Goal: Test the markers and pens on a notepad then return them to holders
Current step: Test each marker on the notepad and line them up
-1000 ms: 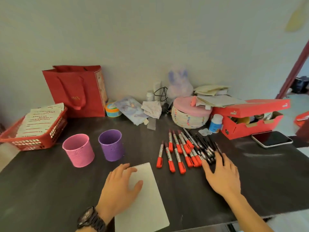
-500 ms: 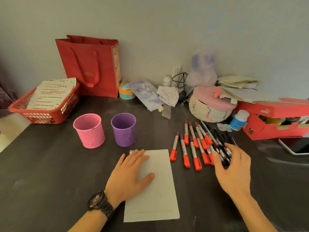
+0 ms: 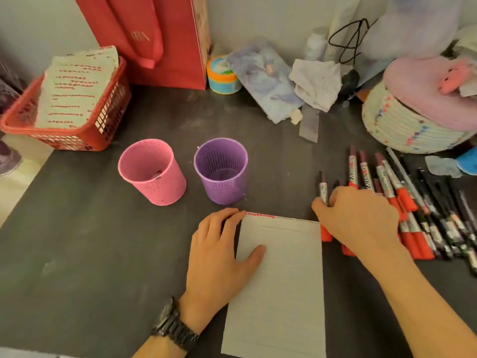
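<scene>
holders (image 3: 222, 187) behind notepad (image 3: 278, 280), markers (image 3: 352, 169) to right

Table (image 3: 77, 254): dark grey matte top, scuffed with pale smears. Wall (image 3: 38, 21): plain pale grey, meeting the table's far edge. Floor (image 3: 18, 192): pale, showing beyond the table's left edge. Light: soft, warm, with faint shadows.

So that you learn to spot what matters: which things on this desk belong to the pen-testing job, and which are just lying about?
Job: notepad, markers, pens, pink holder, purple holder.
Lying about: red bag, red basket, round tin, crumpled tissue, woven basket.
</scene>
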`<action>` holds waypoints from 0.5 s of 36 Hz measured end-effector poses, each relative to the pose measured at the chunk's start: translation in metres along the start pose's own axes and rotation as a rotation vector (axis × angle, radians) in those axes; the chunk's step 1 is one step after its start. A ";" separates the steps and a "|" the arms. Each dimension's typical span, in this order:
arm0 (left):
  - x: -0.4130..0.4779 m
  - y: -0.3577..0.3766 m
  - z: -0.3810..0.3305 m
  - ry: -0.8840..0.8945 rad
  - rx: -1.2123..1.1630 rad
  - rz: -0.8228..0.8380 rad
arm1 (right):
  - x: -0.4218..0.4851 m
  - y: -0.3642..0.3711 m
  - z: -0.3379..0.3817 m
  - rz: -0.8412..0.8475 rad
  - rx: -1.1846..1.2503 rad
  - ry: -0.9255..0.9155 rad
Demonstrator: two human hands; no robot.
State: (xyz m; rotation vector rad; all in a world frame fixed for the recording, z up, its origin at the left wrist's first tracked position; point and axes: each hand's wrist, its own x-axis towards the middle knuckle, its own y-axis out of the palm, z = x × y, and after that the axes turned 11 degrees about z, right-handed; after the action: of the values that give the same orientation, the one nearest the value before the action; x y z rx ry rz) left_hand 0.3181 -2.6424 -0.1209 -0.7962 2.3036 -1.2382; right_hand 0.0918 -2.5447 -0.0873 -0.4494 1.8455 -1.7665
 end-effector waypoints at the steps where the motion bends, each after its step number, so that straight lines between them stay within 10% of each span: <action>1: -0.001 -0.001 -0.002 0.001 0.011 0.010 | 0.000 -0.004 -0.003 -0.010 0.060 -0.002; 12: -0.004 0.010 -0.005 0.049 0.174 -0.051 | -0.072 0.006 -0.021 0.026 1.418 -0.123; 18: -0.023 0.010 -0.010 0.116 0.170 0.010 | -0.146 0.026 -0.017 0.051 1.693 -0.173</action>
State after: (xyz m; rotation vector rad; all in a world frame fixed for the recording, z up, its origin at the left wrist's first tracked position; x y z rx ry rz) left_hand 0.3273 -2.6171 -0.1221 -0.6693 2.2506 -1.4887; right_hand 0.2019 -2.4433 -0.0909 0.1482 -0.1432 -2.3744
